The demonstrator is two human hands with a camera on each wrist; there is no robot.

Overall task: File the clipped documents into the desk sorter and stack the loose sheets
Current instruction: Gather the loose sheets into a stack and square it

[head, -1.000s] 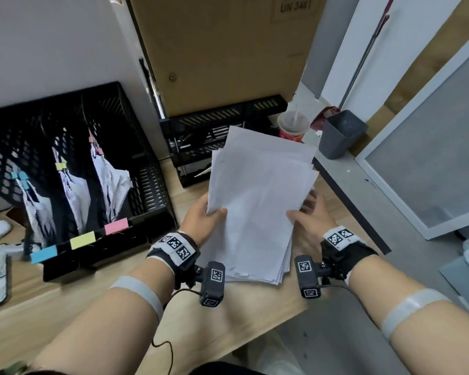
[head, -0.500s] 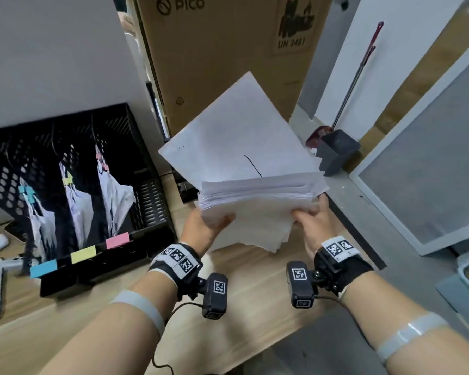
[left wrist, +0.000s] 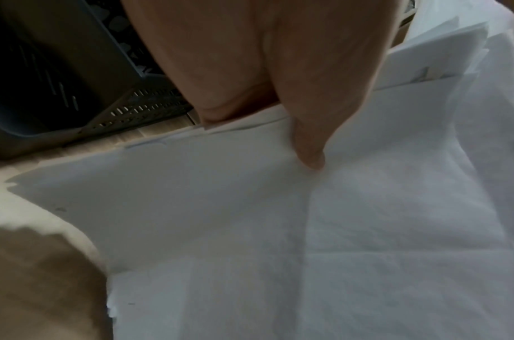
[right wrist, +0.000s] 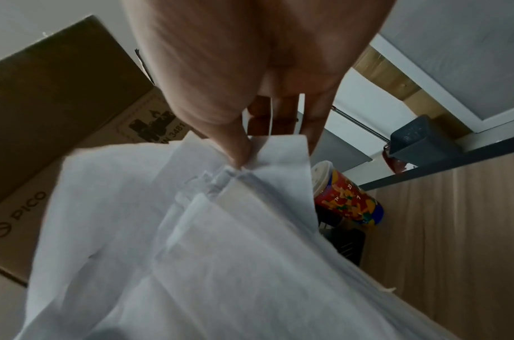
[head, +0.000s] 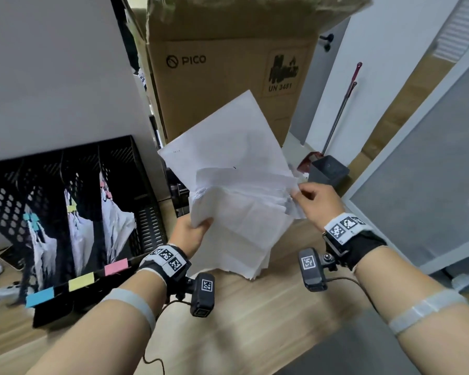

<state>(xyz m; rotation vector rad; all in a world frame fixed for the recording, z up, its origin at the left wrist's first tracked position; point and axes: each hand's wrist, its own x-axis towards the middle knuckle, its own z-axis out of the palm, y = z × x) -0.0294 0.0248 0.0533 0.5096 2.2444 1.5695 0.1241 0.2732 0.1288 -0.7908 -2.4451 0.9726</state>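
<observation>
A thick bundle of loose white sheets (head: 238, 201) is lifted off the wooden desk (head: 255, 320), its lower edge hanging just above it. My left hand (head: 192, 234) grips the bundle's left edge, thumb on top (left wrist: 308, 147). My right hand (head: 313, 201) pinches the right edge between thumb and fingers (right wrist: 238, 149). The sheets (right wrist: 192, 241) are uneven and fanned at that edge. At the left stands the black mesh desk sorter (head: 65, 212), with clipped documents (head: 117, 226) in its slots and blue, yellow and pink labels on its front.
A big PICO cardboard box (head: 228, 66) stands behind the sheets. A black paper tray (head: 179, 196) sits behind the bundle, and a colourful lidded cup (right wrist: 346, 200) beside it. A dark bin (head: 328, 171) and a broom stand on the floor to the right of the desk edge.
Both hands have lifted the bundle from lying flat on the desk and tipped it upright. The right hand shifted from the side up to the bundle's upper right edge.
</observation>
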